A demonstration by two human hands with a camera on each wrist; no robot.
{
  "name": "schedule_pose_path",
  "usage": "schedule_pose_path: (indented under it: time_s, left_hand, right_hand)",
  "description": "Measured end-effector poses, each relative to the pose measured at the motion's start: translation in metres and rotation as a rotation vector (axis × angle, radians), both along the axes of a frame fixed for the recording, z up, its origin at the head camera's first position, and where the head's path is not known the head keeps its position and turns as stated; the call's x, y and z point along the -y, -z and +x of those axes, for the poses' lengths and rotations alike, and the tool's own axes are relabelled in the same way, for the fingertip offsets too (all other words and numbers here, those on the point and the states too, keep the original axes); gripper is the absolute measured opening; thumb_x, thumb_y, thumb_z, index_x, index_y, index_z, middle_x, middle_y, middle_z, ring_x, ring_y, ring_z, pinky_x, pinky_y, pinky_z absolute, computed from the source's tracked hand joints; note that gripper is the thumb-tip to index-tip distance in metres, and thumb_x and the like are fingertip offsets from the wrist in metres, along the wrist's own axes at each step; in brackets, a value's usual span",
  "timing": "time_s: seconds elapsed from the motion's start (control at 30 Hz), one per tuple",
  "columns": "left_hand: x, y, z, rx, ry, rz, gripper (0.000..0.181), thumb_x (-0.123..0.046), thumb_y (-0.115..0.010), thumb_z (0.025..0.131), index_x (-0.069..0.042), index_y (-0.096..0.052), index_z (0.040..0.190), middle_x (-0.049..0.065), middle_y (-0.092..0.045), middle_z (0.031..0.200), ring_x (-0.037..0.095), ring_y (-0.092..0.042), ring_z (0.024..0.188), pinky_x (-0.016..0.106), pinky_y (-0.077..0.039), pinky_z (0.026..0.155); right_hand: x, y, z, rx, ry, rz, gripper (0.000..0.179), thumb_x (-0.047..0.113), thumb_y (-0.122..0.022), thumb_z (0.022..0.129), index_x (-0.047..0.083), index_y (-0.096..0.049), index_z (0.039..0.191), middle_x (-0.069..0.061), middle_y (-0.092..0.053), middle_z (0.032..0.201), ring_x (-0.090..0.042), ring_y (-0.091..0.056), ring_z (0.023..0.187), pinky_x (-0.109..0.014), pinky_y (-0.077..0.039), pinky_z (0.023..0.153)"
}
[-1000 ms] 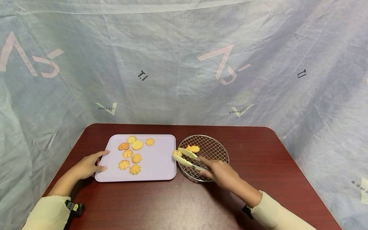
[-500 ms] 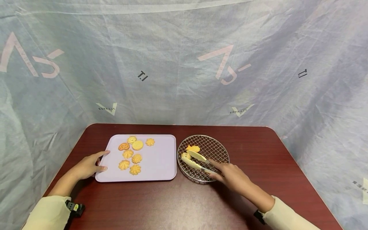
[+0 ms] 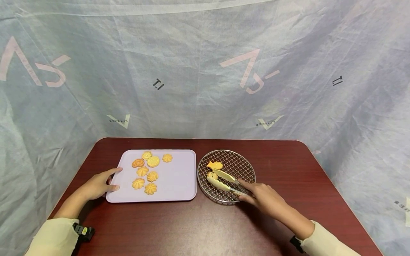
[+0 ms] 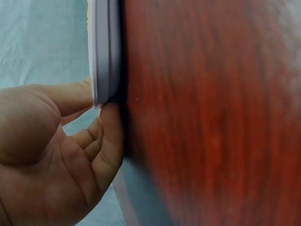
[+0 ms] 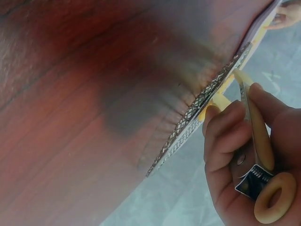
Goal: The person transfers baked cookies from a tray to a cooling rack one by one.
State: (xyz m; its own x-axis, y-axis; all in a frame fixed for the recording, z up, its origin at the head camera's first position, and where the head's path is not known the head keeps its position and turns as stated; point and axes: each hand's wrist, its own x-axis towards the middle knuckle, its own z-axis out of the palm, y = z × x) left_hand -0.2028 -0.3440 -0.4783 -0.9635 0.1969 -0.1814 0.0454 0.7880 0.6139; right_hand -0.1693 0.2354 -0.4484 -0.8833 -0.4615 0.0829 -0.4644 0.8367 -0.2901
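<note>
My left hand (image 3: 97, 184) pinches the left edge of a pale lilac tray (image 3: 179, 177), thumb on the rim and fingers curled beneath it in the left wrist view. Several golden cookies lie on the tray's left half, among them a round one (image 3: 153, 161) and a pretzel-shaped one (image 3: 138, 163). My right hand (image 3: 267, 201) grips tongs (image 5: 257, 127) with cream tips and a ring at the handle end. Between the tips, over the left part of a round wire rack (image 3: 238, 163), is a small cookie (image 3: 211, 175). Just behind it a fish-shaped cookie (image 3: 215, 165) lies on the rack.
Tray and rack stand side by side, a narrow gap between them, on a dark red wooden table (image 3: 179, 227). Grey printed cloth (image 3: 198, 99) hangs behind the table and along both sides. A dark wrist device (image 3: 84, 232) sits at the left sleeve.
The tongs and the small cookie between their tips have moved right, from the tray's right edge to over the rack, close to the fish-shaped cookie. The left hand and tray stay put.
</note>
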Motion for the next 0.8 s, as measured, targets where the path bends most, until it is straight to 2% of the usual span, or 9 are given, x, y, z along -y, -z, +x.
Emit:
schedule_pose_path:
  time_s: [0.17,0.3,0.53,0.67,0.8]
  left_hand:
    - [0.0,0.0,0.0,-0.001,0.002,0.005,0.071,-0.007,-0.074,0.093,0.012,-0.037,0.151,0.011,-0.047,0.086,0.02,-0.051,0.067,0.03,-0.045,0.056]
    - [0.0,0.0,0.0,0.0,0.003,0.007,0.07,-0.006,-0.074,0.093,0.012,-0.037,0.15,0.012,-0.047,0.086,0.02,-0.052,0.066,0.03,-0.046,0.056]
    - [0.002,0.002,0.001,-0.008,0.001,0.004,0.07,-0.007,-0.075,0.093,0.011,-0.038,0.15,0.011,-0.048,0.086,0.02,-0.052,0.066,0.031,-0.045,0.055]
    - [0.003,0.004,0.0,-0.026,0.007,-0.004,0.07,-0.006,-0.075,0.092,0.011,-0.039,0.15,0.01,-0.049,0.085,0.02,-0.05,0.067,0.03,-0.044,0.055]
    - [0.001,0.004,-0.001,-0.021,0.006,-0.004,0.071,-0.007,-0.075,0.093,0.011,-0.039,0.151,0.01,-0.049,0.086,0.021,-0.05,0.067,0.031,-0.043,0.056]
  right_hand:
    - [-0.003,0.0,-0.001,0.003,-0.022,0.007,0.058,0.038,-0.072,0.097,0.01,-0.059,0.146,-0.015,-0.075,0.116,-0.028,-0.074,0.091,-0.044,-0.059,0.072]
    - [-0.006,0.0,-0.002,-0.001,-0.046,0.002,0.058,0.037,-0.072,0.097,0.009,-0.059,0.146,-0.014,-0.074,0.12,-0.027,-0.075,0.093,-0.044,-0.059,0.073]
    - [-0.01,-0.001,-0.006,0.007,-0.072,0.012,0.06,0.04,-0.072,0.096,0.008,-0.059,0.146,-0.014,-0.076,0.109,-0.026,-0.074,0.089,-0.044,-0.058,0.072]
    - [-0.011,-0.001,-0.007,0.02,-0.076,0.008,0.062,0.041,-0.072,0.096,0.008,-0.058,0.147,-0.013,-0.075,0.112,-0.026,-0.074,0.091,-0.044,-0.058,0.072]
    - [-0.013,-0.001,-0.006,0.032,-0.055,0.008,0.064,0.042,-0.072,0.096,0.008,-0.057,0.148,-0.015,-0.074,0.117,-0.029,-0.074,0.097,-0.046,-0.059,0.078]
